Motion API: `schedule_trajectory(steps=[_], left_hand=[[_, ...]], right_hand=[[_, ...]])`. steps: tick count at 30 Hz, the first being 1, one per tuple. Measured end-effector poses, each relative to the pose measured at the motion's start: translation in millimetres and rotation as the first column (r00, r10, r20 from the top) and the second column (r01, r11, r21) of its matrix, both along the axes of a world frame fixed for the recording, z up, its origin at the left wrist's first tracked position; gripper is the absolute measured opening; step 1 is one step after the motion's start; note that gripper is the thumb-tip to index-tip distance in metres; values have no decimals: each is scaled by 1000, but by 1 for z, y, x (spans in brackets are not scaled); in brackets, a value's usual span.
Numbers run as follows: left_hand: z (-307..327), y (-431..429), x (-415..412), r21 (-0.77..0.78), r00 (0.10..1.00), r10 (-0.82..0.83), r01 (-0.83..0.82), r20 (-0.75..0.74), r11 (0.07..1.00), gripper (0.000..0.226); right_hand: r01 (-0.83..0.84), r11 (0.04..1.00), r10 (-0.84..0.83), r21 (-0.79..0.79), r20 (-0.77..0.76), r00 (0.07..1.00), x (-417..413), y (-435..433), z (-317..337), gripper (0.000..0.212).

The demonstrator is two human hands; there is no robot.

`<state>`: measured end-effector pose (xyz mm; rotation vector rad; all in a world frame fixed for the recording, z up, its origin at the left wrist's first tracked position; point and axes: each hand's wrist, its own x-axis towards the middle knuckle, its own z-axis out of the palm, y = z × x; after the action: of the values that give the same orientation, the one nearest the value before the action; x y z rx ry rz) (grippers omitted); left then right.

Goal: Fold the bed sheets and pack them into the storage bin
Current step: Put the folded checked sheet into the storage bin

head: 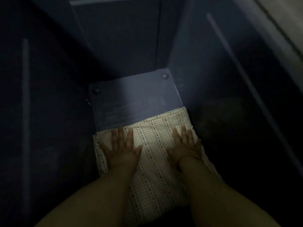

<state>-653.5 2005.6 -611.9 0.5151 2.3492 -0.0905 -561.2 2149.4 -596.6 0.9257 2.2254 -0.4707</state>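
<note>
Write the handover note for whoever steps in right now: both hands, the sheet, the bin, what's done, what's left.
Left hand: open, fingers straight and spread, pressing flat on the folded sheet.
Right hand: likewise flat on the sheet, bangle on the wrist.
The sheet lies on the floor of the storage bin, at the near end; the far end of the floor is bare.
Done: this sheet is folded and in the bin.
Left: lift both hands out. Whether more sheets wait outside cannot be seen.

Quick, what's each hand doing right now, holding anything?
Left hand: open, fingers spread, pressing flat on the folded sheet.
Right hand: open, pressing flat on the same sheet, holding nothing.
</note>
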Motion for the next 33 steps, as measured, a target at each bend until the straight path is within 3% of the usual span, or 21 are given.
schedule_trajectory(steps=[3, 5, 9, 11, 14, 16, 19, 23, 26, 29, 33], left_hand=[[44, 6, -14, -135, 990, -56, 73, 130, 988, 62], [83, 5, -21, -143, 977, -90, 119, 194, 983, 60], [213, 3, -38, 158, 935, -301, 274, 188, 949, 49], [287, -4, -46, 282, 941, -311, 265, 132, 922, 46], [392, -42, -62, 393, 983, -180, 154, 30, 906, 39], [469, -91, -75, 462, 999, -6, 22, -36, 887, 33], [563, -170, -83, 546, 961, 259, -169, -92, 821, 27], [654, -285, -71, 677, 787, 593, -344, -170, 651, 24], [693, -372, -40, 733, 595, 785, -454, -174, 506, 23], [716, -450, -5, 779, 410, 898, -506, -160, 370, 20], [726, -543, 51, 779, 112, 988, -608, -103, 151, 21]], right_hand=[[16, 997, -10, -78, 73, 997, 5, -2, 55, 72], [7, 992, 5, -123, 94, 996, 6, -9, 96, 69], [-85, 993, 89, -81, 43, 995, -16, -28, 210, 54], [-100, 992, 100, -74, -7, 995, -29, -40, 277, 46], [-126, 992, 127, 14, -132, 983, -46, -63, 378, 37], [-159, 979, 187, 125, -260, 947, -64, -84, 456, 35], [-216, 953, 286, 214, -388, 876, -88, -121, 556, 34], [-265, 922, 381, 283, -534, 755, -116, -193, 660, 33], [-364, 896, 440, 253, -606, 663, -116, -264, 701, 29], [-479, 862, 472, 169, -615, 632, -101, -327, 720, 27], [-471, 882, 355, 32, -701, 619, -77, -406, 728, 22]])
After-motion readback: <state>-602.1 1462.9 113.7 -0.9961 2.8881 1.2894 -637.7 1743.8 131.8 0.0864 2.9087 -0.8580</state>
